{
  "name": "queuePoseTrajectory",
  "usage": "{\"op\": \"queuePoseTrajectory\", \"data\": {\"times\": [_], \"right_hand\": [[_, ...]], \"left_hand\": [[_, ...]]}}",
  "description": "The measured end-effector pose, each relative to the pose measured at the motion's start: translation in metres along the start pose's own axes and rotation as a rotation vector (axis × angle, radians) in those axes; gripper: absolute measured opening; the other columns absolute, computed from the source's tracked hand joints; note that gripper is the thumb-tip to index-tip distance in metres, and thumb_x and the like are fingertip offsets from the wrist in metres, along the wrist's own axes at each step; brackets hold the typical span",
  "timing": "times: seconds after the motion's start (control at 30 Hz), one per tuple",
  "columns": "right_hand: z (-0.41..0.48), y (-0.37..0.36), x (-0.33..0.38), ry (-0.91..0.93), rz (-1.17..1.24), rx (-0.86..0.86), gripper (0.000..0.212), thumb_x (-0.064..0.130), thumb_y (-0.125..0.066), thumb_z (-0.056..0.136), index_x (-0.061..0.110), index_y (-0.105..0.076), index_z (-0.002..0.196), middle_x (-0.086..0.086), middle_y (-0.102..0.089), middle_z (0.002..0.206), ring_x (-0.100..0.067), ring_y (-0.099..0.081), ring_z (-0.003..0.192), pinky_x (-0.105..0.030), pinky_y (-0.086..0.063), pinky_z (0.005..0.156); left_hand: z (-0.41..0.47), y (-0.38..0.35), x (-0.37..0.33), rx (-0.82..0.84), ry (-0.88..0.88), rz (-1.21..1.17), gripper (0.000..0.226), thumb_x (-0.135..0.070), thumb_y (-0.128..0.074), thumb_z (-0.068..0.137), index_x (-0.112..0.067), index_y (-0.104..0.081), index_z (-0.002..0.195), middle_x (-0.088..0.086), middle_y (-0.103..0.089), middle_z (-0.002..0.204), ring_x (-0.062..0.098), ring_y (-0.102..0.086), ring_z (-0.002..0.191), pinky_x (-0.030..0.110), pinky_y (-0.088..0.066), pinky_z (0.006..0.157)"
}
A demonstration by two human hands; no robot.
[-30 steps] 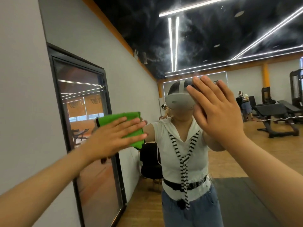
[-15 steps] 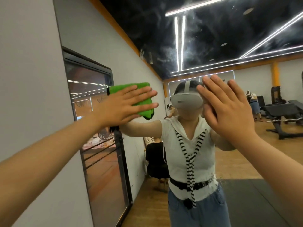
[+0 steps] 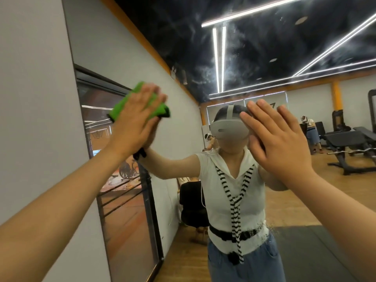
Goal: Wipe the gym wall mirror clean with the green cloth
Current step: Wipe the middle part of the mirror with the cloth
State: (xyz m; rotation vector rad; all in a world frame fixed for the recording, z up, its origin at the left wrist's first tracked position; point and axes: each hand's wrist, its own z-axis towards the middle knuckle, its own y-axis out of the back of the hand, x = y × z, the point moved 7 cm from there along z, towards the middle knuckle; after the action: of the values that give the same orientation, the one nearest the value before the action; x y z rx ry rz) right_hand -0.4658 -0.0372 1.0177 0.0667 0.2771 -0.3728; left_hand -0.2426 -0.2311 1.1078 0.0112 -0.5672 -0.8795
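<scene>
Hands: two, both mine, both raised to the glass.
Left hand (image 3: 136, 119): fingers straight and close together, palm flat on the green cloth (image 3: 120, 106); no finger curled round it.
Green cloth: folded, pinned between my left palm and the mirror (image 3: 193, 123), at upper left; its edges show above and to both sides of my fingers.
Right hand (image 3: 278, 143): open, fingers straight and slightly spread, holds nothing; palm toward the mirror at head height, meeting its own reflection; whether it touches the glass I cannot tell.
Mirror: straight before me; shows my reflection in white top, striped tie (image 3: 235, 210) and grey headset (image 3: 230, 129).
Dark-framed panel (image 3: 126, 200): in the grey wall; upper part covered by my left hand and the cloth.
Farther back: weight bench (image 3: 345, 143) on wood floor, dark mat (image 3: 315, 251), light strips (image 3: 218, 58) on black ceiling.
</scene>
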Motion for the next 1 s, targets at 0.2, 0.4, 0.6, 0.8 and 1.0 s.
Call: {"op": "queuePoseTrajectory", "data": {"times": [0.2,0.4,0.6,0.8,1.0], "right_hand": [[0.002,0.002,0.001,-0.015,0.004,0.029,0.051,0.029,-0.039,0.102,0.016,-0.042,0.151,-0.006,-0.034,0.160,-0.022,-0.025,0.151,-0.049,-0.019,0.122],[0.014,0.005,0.019,-0.373,0.250,0.031,0.041,0.019,-0.054,0.096,0.020,-0.053,0.137,0.000,-0.039,0.155,-0.019,-0.019,0.151,-0.041,0.000,0.124],[0.036,-0.036,0.122,0.136,0.133,0.143,0.051,0.029,-0.039,0.096,0.015,-0.051,0.144,-0.006,-0.040,0.157,-0.022,-0.026,0.150,-0.047,-0.012,0.123],[0.025,-0.054,0.142,0.147,0.033,0.081,0.053,0.029,-0.036,0.102,0.013,-0.040,0.152,-0.007,-0.033,0.160,-0.022,-0.026,0.150,-0.052,-0.022,0.120],[0.025,-0.056,0.140,0.145,0.047,0.081,0.055,0.028,-0.040,0.101,0.015,-0.036,0.154,-0.005,-0.031,0.161,-0.022,-0.023,0.151,-0.053,-0.022,0.121]], "left_hand": [[-0.055,-0.019,-0.031,-0.030,0.201,-0.061,0.058,-0.032,-0.029,0.105,-0.028,-0.009,0.160,0.002,-0.001,0.168,0.017,0.007,0.155,0.032,0.010,0.125],[-0.084,-0.025,-0.049,0.055,-0.088,-0.063,0.056,-0.041,-0.017,0.108,-0.035,0.003,0.160,-0.006,0.010,0.168,0.019,0.004,0.156,0.038,0.004,0.126],[-0.086,-0.025,-0.051,0.057,-0.076,0.009,0.057,-0.035,-0.030,0.106,-0.024,-0.012,0.159,0.008,-0.010,0.166,0.022,-0.004,0.155,0.039,0.002,0.126],[-0.111,-0.033,-0.053,0.113,-0.247,0.067,0.052,-0.039,-0.020,0.109,-0.023,-0.011,0.159,0.006,-0.004,0.167,0.021,0.003,0.156,0.039,0.002,0.126],[-0.035,-0.006,0.016,0.090,-0.181,0.122,0.057,-0.024,-0.041,0.105,-0.018,-0.023,0.159,0.010,-0.016,0.167,0.026,-0.009,0.155,0.039,-0.002,0.125]]}}
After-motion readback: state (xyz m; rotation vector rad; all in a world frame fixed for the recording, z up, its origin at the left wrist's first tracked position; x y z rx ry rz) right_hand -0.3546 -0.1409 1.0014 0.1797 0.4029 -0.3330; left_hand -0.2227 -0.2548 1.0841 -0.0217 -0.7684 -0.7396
